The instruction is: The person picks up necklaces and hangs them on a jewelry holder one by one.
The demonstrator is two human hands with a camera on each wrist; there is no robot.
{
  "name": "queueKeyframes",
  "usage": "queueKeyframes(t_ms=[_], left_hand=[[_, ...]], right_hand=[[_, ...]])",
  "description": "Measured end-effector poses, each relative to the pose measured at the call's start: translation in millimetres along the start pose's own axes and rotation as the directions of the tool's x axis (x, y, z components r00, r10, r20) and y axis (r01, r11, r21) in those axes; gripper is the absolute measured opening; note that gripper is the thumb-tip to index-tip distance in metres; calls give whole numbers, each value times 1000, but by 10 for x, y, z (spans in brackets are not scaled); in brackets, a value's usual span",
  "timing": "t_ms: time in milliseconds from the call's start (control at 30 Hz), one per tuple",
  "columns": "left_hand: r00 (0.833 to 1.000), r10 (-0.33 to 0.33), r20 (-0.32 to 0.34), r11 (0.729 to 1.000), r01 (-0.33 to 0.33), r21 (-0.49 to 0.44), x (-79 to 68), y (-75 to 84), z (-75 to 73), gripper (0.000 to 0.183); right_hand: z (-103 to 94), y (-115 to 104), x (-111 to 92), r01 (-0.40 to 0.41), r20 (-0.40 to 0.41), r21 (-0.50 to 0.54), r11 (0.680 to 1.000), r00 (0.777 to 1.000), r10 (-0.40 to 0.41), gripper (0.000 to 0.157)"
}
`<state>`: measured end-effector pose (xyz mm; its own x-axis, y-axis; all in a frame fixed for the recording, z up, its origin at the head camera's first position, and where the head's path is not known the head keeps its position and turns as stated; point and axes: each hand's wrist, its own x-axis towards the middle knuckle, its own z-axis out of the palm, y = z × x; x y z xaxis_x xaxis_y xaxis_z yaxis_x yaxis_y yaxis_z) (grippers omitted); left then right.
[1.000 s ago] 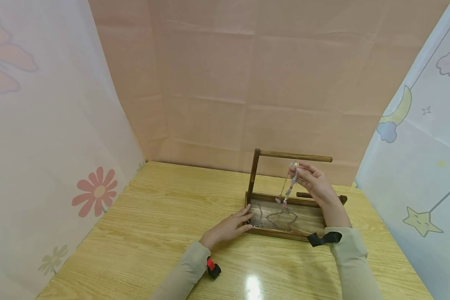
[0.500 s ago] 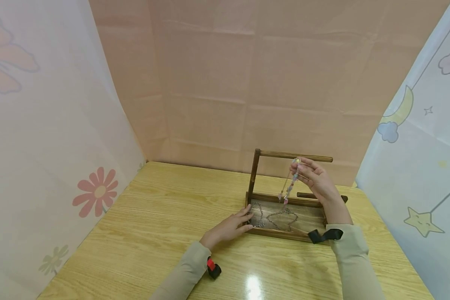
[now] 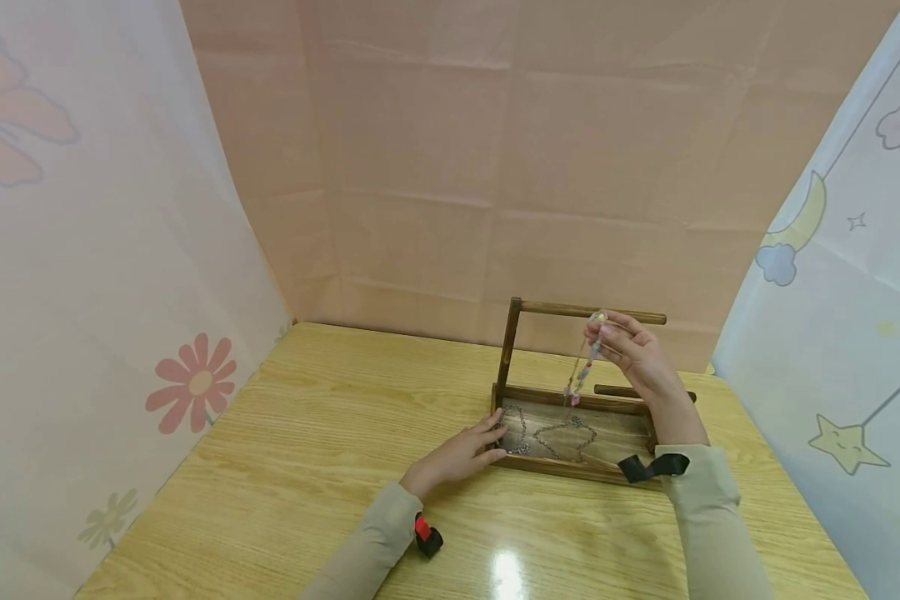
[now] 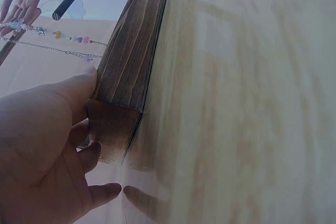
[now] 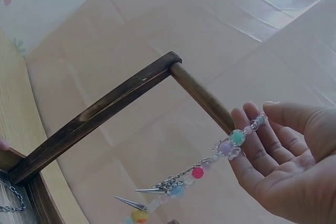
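A pastel beaded necklace [image 5: 198, 172], part beads and part silver chain with small spikes, hangs in a loop from my right hand [image 3: 637, 354]. Thumb and fingertips pinch its upper end close to the top bar [image 3: 570, 309] of a dark wooden rack. Below the loop lies the rack's shallow tray [image 3: 570, 473]. My left hand [image 3: 453, 454] rests on the tray's left end, its fingers over the rim and its thumb by the front corner, as the left wrist view shows [image 4: 47, 145]. Two silver chains, one outspread [image 3: 594, 433] and one at the left [image 3: 523, 429], lie in the tray.
The rack's left post [image 3: 507, 350] rises from the tray and carries the top bar. A shorter lower bar [image 3: 622, 392] sits behind the right wrist. Pale wood table [image 3: 330, 433] extends to the left and front; an orange-pink backdrop [image 3: 420, 167] stands behind.
My right hand has moved slightly up and to the right, raising the beaded necklace nearer the top bar. The left hand and the rack have stayed put.
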<state>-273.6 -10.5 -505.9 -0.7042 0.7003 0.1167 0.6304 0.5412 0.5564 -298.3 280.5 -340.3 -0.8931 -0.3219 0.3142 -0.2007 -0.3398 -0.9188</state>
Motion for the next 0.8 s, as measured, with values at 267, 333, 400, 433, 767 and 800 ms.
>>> queueKeyframes(t_ms=[267,333,400,433,767,800], left_hand=[[1000,7,-3,1000,-7,13,-4,0,2,55],[1000,12,-4,1000,-12,13,-2,-4,6,55],[1000,12,-3,1000,-12,12,-2,-7,5,56],[1000,15,-6,1000,-15,18,-1,-11,9,56],[1000,11,-2,1000,-11,8,-8,3,-3,56],[1000,8,-1,1000,-8,7,-9,5,-4,56]], right_hand=[[-22,-15,-1,19,-12,5,1000,1000,-19,34],[-28,-20,-4,17,-16,9,1000,1000,-17,34],[-39,-24,-7,16,-17,19,1000,1000,-15,34],[-46,-25,-9,15,-18,21,1000,1000,-15,34],[-118,-25,-22,34,-10,31,999,999,-33,34],[-125,-28,-26,33,-12,29,999,999,-33,34]])
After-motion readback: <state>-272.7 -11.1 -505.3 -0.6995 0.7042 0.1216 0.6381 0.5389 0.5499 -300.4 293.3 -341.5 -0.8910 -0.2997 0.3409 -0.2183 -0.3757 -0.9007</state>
